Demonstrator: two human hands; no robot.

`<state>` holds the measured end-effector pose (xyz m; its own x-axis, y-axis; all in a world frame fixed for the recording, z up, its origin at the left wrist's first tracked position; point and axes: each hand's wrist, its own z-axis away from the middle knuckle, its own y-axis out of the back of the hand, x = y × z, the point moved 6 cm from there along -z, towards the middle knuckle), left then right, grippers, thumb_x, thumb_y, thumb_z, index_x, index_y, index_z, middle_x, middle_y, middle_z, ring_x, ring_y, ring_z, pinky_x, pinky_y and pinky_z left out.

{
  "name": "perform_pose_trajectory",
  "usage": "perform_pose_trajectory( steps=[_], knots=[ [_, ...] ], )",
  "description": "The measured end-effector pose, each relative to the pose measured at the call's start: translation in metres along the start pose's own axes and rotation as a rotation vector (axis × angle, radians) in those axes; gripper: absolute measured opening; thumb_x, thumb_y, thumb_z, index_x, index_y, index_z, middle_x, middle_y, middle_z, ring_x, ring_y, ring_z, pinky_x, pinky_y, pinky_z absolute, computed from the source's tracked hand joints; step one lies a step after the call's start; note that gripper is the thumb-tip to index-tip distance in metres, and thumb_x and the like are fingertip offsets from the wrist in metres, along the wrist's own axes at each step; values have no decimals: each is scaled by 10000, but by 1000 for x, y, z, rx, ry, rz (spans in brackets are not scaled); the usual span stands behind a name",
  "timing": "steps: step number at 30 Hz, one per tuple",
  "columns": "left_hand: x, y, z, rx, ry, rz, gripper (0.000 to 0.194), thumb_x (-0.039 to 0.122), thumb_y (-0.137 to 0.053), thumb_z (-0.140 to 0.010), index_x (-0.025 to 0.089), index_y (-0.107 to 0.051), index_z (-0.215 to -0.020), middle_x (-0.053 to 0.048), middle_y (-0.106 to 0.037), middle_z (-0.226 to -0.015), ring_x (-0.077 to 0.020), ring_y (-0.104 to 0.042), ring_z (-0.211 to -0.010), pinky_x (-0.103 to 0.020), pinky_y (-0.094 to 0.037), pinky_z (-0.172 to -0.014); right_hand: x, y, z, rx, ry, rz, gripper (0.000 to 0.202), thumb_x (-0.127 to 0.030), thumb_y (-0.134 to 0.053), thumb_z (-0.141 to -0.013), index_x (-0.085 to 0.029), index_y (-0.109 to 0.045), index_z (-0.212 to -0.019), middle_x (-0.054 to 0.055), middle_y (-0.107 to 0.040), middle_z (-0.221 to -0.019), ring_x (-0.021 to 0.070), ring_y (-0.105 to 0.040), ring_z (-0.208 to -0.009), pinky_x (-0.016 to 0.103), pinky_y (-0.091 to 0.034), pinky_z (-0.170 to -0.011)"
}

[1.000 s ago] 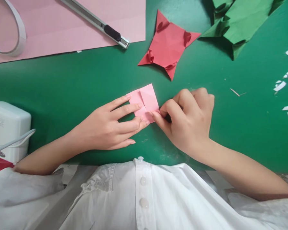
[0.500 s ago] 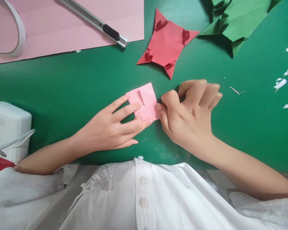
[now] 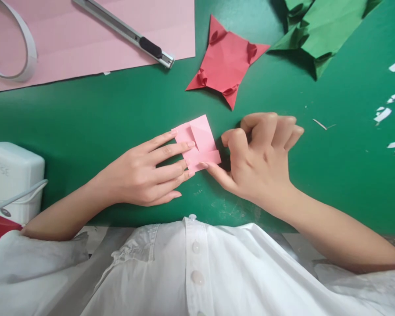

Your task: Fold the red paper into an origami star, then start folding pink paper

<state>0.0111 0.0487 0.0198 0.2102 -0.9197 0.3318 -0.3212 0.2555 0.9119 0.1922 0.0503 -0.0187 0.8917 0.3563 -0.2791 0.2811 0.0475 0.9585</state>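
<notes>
A small folded square of pink paper (image 3: pixel 203 131) lies on the green tabletop in front of me. It has a slanting flap in the middle and a narrow strip folded up along its near edge. My left hand (image 3: pixel 145 175) is open, fingers spread and fingertips pressing on the left part of the square; its thumb is off the paper. My right hand (image 3: pixel 263 153) has its thumb stretched out, the tip on the paper's near edge by the folded strip. Its other fingers are loosely curled in the air, apart from the thumb, with nothing visible in them.
A red folded-paper star (image 3: pixel 225 61) lies beyond my hands, with green folded paper (image 3: pixel 329 28) to its right. A utility knife (image 3: pixel 131 37) and a white ring (image 3: pixel 29 52) rest on a pink sheet (image 3: pixel 174 26). White scraps (image 3: pixel 382 115) lie right; a white box (image 3: pixel 15 171) with a cable stands left.
My right thumb has moved left and toward me along the paper's near edge. A folded strip now shows there. My left fingers have shifted slightly left.
</notes>
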Motion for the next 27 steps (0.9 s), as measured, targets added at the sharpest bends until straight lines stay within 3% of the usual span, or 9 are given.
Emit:
perform_pose_trajectory(
  steps=[2,7,11,15,18,23,27],
  knots=[
    [0,0,-1,0,0,-9,310,335,-643,-958,110,-699,-1163,-55,-765,-1025,-311,-702,-1209,-556,-584,-1111,1,0,2,-20,6,-11,495,-665,-488,-943,-198,-631,-1023,176,-555,-1154,370,-490,-1055,520,-349,-868],
    [1,1,-2,13,-4,-2,292,311,-647,-953,86,-701,-1131,-71,-753,-987,-341,-699,-1208,-575,-588,-1092,0,3,2,-3,23,25,233,-401,-490,-975,-213,-625,-996,154,-577,-1144,350,-499,-1046,505,-340,-864],
    [2,-2,0,13,-26,7,305,302,-627,-960,64,-687,-1141,-87,-741,-985,-353,-677,-1244,-613,-567,-1101,-2,5,0,11,51,90,172,-301,-475,-961,-230,-627,-1000,135,-604,-1109,319,-509,-1015,483,-349,-844],
    [2,-6,2,37,-20,-3,260,272,-624,-966,85,-679,-1137,-84,-737,-988,-329,-676,-1257,-608,-562,-1113,-7,10,-3,87,151,72,240,-262,-504,-942,-221,-614,-1151,139,-633,-1151,303,-526,-1012,456,-378,-839],
    [1,-6,1,106,9,-35,183,224,-659,-945,150,-677,-1111,-26,-727,-935,-267,-715,-1186,-571,-576,-1117,-10,13,-5,147,237,12,338,-243,-499,-938,-189,-588,-1259,153,-643,-1253,303,-557,-1076,447,-405,-872],
    [1,-8,0,120,62,-62,134,142,-627,-946,211,-679,-1048,17,-718,-903,-208,-738,-1125,-539,-550,-1168,-9,5,-12,-35,257,-111,509,-331,-445,-992,-281,-445,-1499,117,-566,-1495,335,-527,-1319,493,-395,-996],
    [4,-6,-1,144,53,-64,107,127,-618,-952,198,-678,-1006,32,-697,-842,-185,-745,-1101,-520,-531,-1190,-11,11,-14,67,335,-141,392,-303,-503,-1007,-230,-536,-1391,103,-684,-1306,269,-599,-1196,424,-425,-933]
  ],
)
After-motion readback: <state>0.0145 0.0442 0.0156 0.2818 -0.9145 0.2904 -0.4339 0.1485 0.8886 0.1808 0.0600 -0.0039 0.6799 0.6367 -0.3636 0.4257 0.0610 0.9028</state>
